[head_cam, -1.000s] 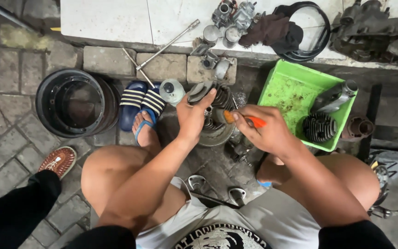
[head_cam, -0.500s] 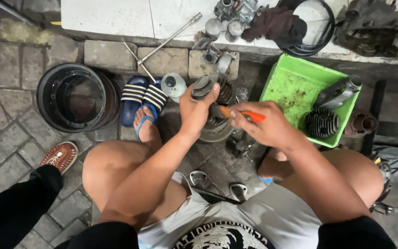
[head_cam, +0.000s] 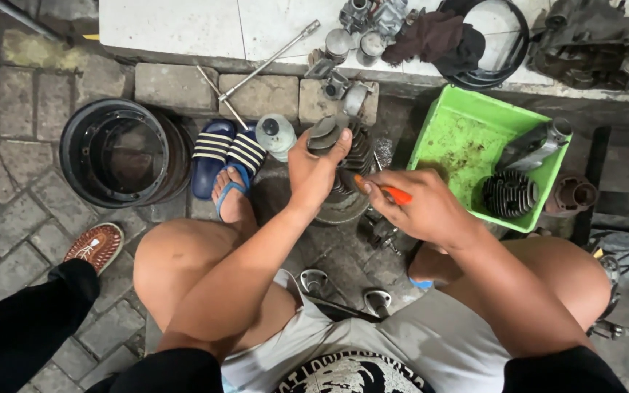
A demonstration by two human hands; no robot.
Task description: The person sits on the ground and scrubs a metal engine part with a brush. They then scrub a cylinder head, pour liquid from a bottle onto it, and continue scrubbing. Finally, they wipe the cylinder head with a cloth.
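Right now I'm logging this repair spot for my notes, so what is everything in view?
Finned engine cylinder: one, dark grey, on the ground under the hands.
Round metal part: one, grey, in the left hand.
Orange-handled tool: one, in the right hand.
Tray: one, green, right of the hands, holding a finned part and a grey cylinder.
Wheel rim: one, black, left on the paving.
Sandals: two, blue and white striped, one worn.
T-handle wrench: one, metal, on the white ledge.
Cloth: one, dark, on the ledge.
Another person's shoe: one, red-brown, at left.
Left hand: grips the round part.
Right hand: grips the tool.
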